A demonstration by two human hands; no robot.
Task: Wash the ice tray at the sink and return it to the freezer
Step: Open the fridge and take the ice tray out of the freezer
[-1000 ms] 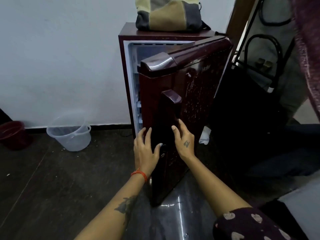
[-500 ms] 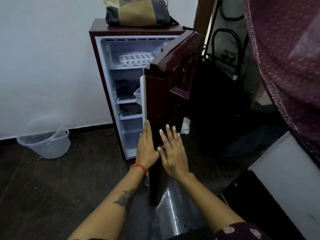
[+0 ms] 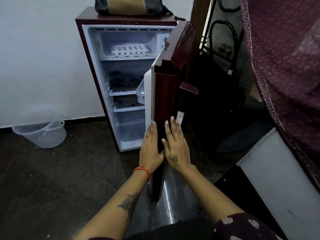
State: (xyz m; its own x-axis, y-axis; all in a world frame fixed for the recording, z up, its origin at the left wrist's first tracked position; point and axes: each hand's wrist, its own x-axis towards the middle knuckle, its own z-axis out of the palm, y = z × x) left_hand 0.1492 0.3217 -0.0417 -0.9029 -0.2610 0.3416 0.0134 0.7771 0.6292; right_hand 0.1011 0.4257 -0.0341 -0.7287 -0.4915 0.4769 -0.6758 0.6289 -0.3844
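Clear plastic bucket (image 3: 40, 135) on the dark stone floor (image 3: 52, 179), far left, against the white wall. Small maroon fridge (image 3: 90, 70), glossy casing, white moulded liner, door open. Soft olive-and-tan fabric bag (image 3: 129, 6) sits on its top. Ice tray (image 3: 129, 49): white, rectangular, grid of small cells, lies flat in the top freezer compartment, well above and apart from both hands. Wire shelves below hold dark items, too murky to identify. No readable writing; a round dial shows at the compartment's right, its markings illegible.

Fridge door (image 3: 170, 94), glossy maroon with a raised handle block, stands edge-on to the camera. Left hand (image 3: 151, 149), orange thread on the wrist, lies flat on the door's inner edge, fingers (image 3: 153, 129) straight, gripping nothing. Right hand (image 3: 175, 148) is flat on the door's outer face, fingers spread and straight, holding nothing.

Right: patterned maroon cloth (image 3: 285, 66) hanging, white panel below it.
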